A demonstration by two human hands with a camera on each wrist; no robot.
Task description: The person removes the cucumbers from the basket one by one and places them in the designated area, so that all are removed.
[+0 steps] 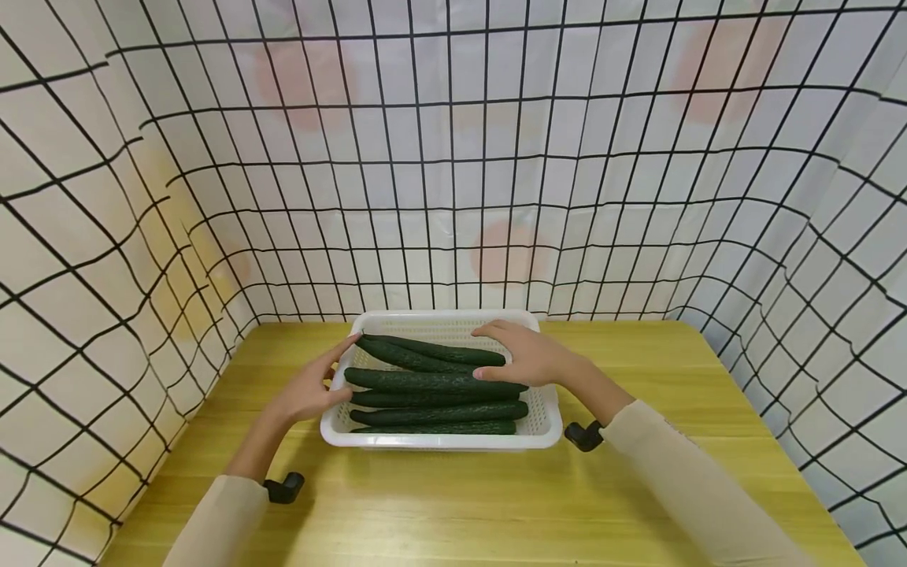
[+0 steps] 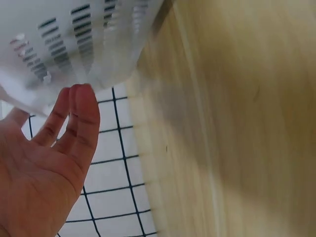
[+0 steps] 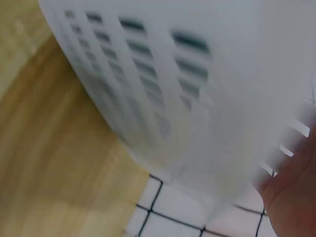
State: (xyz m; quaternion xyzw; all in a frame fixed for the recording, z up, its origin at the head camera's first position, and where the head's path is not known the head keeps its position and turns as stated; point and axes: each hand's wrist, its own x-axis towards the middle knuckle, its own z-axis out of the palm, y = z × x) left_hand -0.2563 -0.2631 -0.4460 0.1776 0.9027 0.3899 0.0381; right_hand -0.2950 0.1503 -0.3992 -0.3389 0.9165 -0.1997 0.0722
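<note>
Several dark green cucumbers (image 1: 435, 383) lie side by side in a white plastic basket (image 1: 439, 441) with slotted walls. At the basket's left end is my left hand (image 1: 312, 392), thumb and forefinger spread at the rim near the cucumber tips. In the left wrist view that hand (image 2: 54, 158) has its other fingers extended beside the outer wall; whether they touch it I cannot tell. Over the right end reaches my right hand (image 1: 527, 358), fingers spread above the cucumbers. Only part of the right hand (image 3: 291, 192) shows in the right wrist view, blurred beside the basket wall.
The basket stands on a yellowish wooden table (image 1: 439, 504), near its far edge. Black wire mesh (image 1: 453, 185) rises behind the table and along both sides, with pale sheeting behind it. A dark wrist mount (image 1: 584, 435) sits at the right sleeve, another (image 1: 285, 488) at the left.
</note>
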